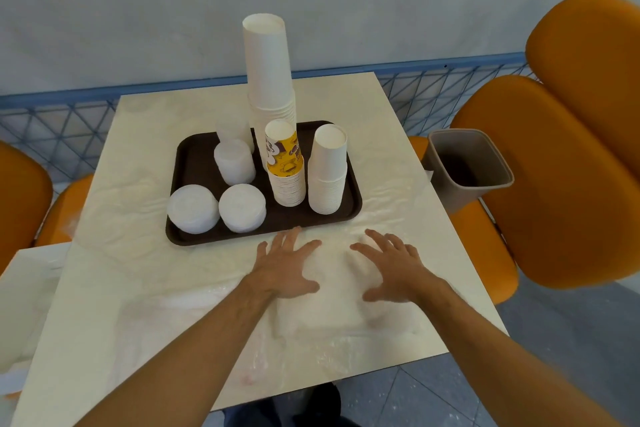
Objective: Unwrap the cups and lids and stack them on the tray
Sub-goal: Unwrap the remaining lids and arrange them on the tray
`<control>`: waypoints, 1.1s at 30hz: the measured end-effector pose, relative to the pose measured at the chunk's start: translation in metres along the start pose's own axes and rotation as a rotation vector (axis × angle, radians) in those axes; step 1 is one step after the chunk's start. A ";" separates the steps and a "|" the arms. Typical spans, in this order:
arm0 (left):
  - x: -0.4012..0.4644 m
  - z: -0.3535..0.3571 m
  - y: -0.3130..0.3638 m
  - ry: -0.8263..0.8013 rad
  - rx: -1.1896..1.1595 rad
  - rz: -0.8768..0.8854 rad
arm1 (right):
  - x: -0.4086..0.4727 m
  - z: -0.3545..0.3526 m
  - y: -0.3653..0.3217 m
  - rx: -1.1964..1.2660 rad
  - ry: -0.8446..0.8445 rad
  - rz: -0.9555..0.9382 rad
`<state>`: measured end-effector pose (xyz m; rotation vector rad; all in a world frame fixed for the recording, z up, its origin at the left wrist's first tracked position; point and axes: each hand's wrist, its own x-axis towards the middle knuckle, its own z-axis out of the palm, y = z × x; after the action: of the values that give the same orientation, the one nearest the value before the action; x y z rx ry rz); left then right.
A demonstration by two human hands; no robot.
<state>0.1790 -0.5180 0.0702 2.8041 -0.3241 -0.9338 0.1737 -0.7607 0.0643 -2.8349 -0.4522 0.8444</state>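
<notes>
Both hands are spread wide, fingers splayed and holding nothing. The left hand (285,265) lies palm-down on the pale cream table top (114,288), its fingertips just short of the near rim of the dark brown plastic tray (194,239). The right hand (391,263) hangs beside it, a little apart, fingers arched; whether it touches the surface I cannot tell.

On the tray stand three stacks of upside-down paper cups: a very tall white stack (268,69) at the back, a shorter stack topped with a yellow printed cup (285,163) in front of it, and a white stack (327,170) to its right. Four piles of white lids (241,207) fill the tray's left half, the nearest-left one overhanging the rim.

Crinkled clear plastic wrap (311,343) lies on the table's near edge. A grey-beige waste bin (467,166) sits on an orange seat (554,184) at the right.
</notes>
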 end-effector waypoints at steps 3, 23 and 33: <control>-0.017 -0.010 0.002 0.162 -0.123 0.007 | -0.003 -0.010 -0.017 0.072 0.103 -0.019; -0.108 -0.083 -0.051 0.637 -0.622 -0.009 | 0.001 -0.080 -0.151 0.361 0.496 -0.198; -0.067 -0.151 -0.059 0.787 -0.506 0.163 | 0.015 -0.203 -0.176 0.566 0.853 -0.223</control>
<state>0.2267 -0.4304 0.2141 2.3748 -0.1596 0.1486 0.2551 -0.6010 0.2648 -2.2562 -0.3134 -0.2731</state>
